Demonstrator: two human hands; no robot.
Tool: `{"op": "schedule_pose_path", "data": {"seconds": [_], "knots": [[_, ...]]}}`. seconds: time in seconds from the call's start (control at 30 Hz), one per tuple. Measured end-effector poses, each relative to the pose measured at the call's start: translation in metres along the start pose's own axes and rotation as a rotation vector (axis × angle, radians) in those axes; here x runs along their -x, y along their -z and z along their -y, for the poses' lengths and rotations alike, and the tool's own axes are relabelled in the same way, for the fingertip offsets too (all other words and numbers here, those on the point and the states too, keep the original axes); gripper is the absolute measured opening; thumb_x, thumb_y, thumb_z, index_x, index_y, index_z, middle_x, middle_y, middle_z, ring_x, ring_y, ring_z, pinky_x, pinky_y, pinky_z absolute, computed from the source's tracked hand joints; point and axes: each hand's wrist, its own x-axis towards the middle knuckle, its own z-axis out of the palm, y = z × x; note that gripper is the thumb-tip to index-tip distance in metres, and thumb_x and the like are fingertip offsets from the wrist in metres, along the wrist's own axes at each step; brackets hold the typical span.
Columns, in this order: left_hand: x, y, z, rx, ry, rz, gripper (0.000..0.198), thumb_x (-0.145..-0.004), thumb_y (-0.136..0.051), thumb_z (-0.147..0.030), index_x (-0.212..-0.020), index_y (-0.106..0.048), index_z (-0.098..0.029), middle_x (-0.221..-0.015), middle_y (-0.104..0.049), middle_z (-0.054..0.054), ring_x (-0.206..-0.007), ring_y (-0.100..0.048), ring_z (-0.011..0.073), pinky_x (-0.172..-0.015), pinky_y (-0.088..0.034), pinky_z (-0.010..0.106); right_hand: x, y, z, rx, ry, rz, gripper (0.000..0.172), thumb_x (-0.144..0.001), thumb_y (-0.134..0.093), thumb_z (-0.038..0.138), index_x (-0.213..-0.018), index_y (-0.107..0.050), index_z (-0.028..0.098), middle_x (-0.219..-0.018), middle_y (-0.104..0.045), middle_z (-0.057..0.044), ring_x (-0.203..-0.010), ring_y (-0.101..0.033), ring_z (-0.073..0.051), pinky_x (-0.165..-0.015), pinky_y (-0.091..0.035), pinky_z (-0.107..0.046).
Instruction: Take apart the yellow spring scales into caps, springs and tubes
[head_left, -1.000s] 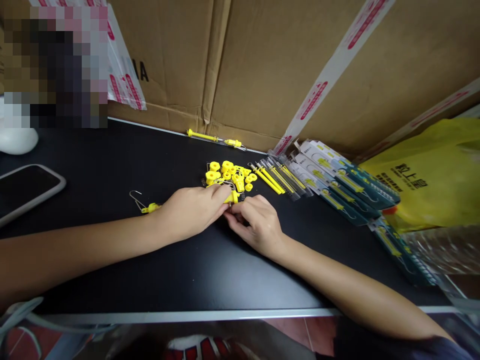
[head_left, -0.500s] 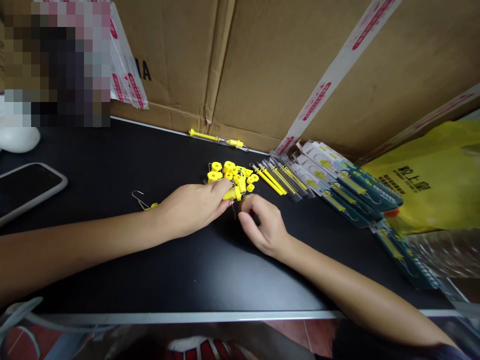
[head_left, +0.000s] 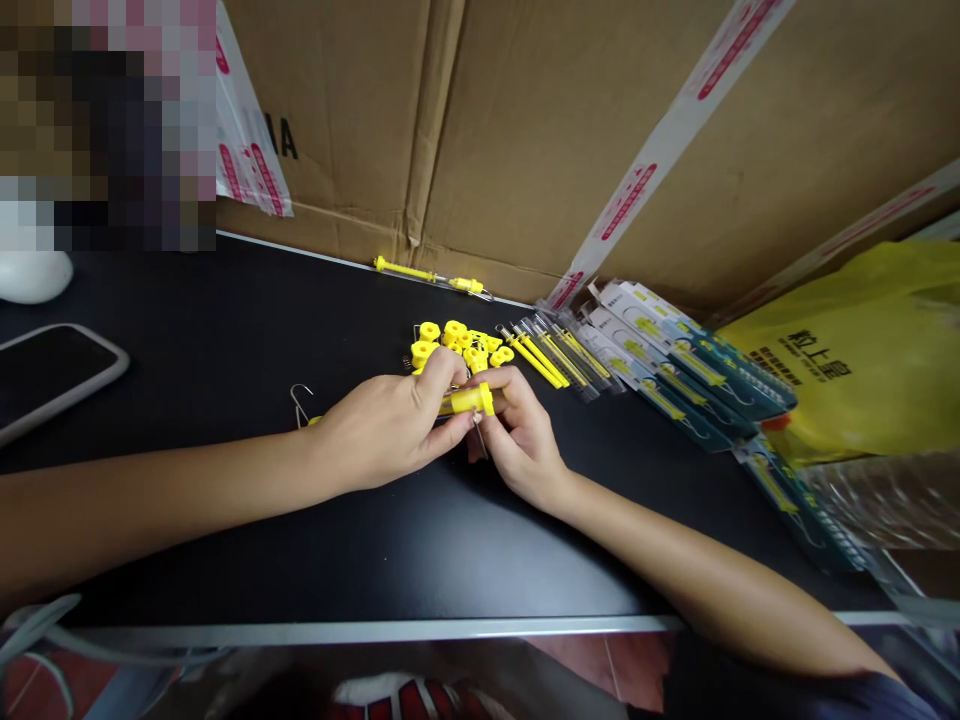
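Note:
My left hand [head_left: 382, 420] is closed around a yellow plastic tube [head_left: 466, 400] with a flanged end that points right. A thin metal hook [head_left: 480, 437] hangs below that end, and the fingers of my right hand [head_left: 529, 440] are closed on it. Behind my hands lies a pile of small yellow plastic parts [head_left: 454, 335]. Part of a wire hook [head_left: 301, 400] with a bit of yellow sticks out behind my left wrist. Thin yellow rods and clear tubes [head_left: 559, 350] lie right of the pile.
An assembled yellow and clear piece [head_left: 431, 275] lies along the back edge by a cardboard box [head_left: 540, 140]. Packaged sets [head_left: 675, 365] and a yellow bag [head_left: 862, 350] are at the right. A phone [head_left: 56, 375] and a white rounded object [head_left: 34, 277] are at the left.
My right hand has come up to the tube's flanged end and closed on the metal hook. My left hand has shifted slightly to the right and down with the tube.

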Motion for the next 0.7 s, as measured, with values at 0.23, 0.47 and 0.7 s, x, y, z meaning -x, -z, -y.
{"op": "schedule_pose_path", "data": {"seconds": [0.23, 0.47, 0.7], "knots": [[0.004, 0.002, -0.004, 0.093, 0.016, -0.005, 0.023, -0.092, -0.038, -0.036, -0.104, -0.04, -0.016, -0.085, -0.065, 0.003, -0.066, -0.067, 0.0156, -0.053, -0.044, 0.022, 0.003, -0.006, 0.008, -0.224, -0.103, -0.027, 0.019, -0.09, -0.048, 0.042, -0.099, -0.043, 0.026, -0.07, -0.049, 0.005, -0.038, -0.04, -0.004, -0.032, -0.043, -0.019], [0.003, 0.001, -0.003, -0.03, -0.032, -0.021, 0.019, -0.093, -0.036, -0.032, -0.101, -0.042, -0.015, -0.078, -0.066, 0.002, -0.058, -0.065, 0.0136, -0.047, -0.038, 0.02, -0.003, -0.004, 0.011, -0.305, -0.114, -0.029, 0.016, -0.088, -0.051, 0.038, -0.097, -0.049, 0.024, -0.073, -0.052, 0.004, -0.04, -0.042, -0.003, -0.033, -0.049, -0.019], [0.002, 0.003, 0.004, -0.077, -0.046, 0.067, 0.022, -0.09, -0.043, -0.031, -0.105, -0.041, -0.015, -0.08, -0.068, 0.003, -0.061, -0.067, 0.0167, -0.046, -0.037, 0.021, -0.005, 0.006, 0.007, -0.179, -0.092, 0.025, 0.02, -0.088, -0.052, 0.039, -0.098, -0.056, 0.021, -0.08, -0.053, 0.0, -0.052, -0.052, -0.007, -0.036, -0.053, -0.019]]}}
